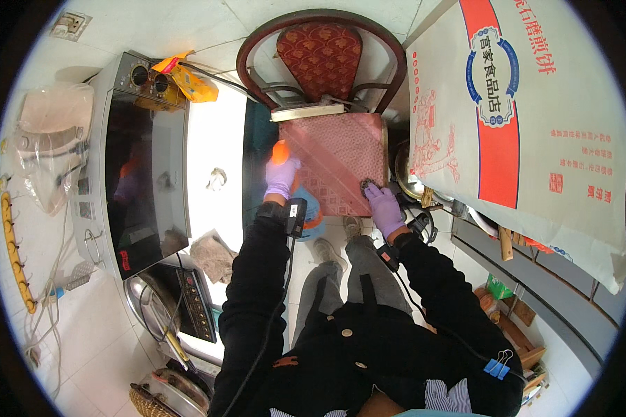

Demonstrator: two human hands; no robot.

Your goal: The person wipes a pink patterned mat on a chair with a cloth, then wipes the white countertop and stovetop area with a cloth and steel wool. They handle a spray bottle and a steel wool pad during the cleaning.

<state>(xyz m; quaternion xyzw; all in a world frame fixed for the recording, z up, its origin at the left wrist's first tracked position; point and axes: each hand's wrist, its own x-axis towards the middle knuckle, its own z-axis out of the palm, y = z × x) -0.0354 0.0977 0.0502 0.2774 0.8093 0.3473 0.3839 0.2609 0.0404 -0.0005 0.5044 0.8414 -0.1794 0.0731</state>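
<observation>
A small tiled kitchen corner was seen from above, with white floor tiles and a white counter (215,132) on the person's left. A wooden chair (320,42) with a curved dark-red back stood straight ahead, its seat covered by a pink patterned seat cushion (334,160).

The left hand (282,175), in a purple glove, was closed around an orange spray bottle (280,151), held upright just beside the cushion's left edge. Below that hand, a blue and orange object showed partly behind the wrist; what it was could not be told. The right hand (384,207), also gloved in purple, pressed a small dark scrubbing pad (368,185) against the cushion's near right corner, fingers curled over it.

The bottle seemed light, rigid plastic, possibly slick if wet, best taken around its body as it was held. The pad looked soft and squashy, easy to hold from above with the fingertips. The cushion appeared thin and flexible, likely to slide on the seat unless pressed flat.

Left of the left hand, on the counter, stood a silver countertop oven (142,160) with a dark glass door, and a crumpled cloth (212,254) lay nearer the person. Right of the right hand, a large white printed sack (535,125) with a red stripe leaned over a rack.
</observation>
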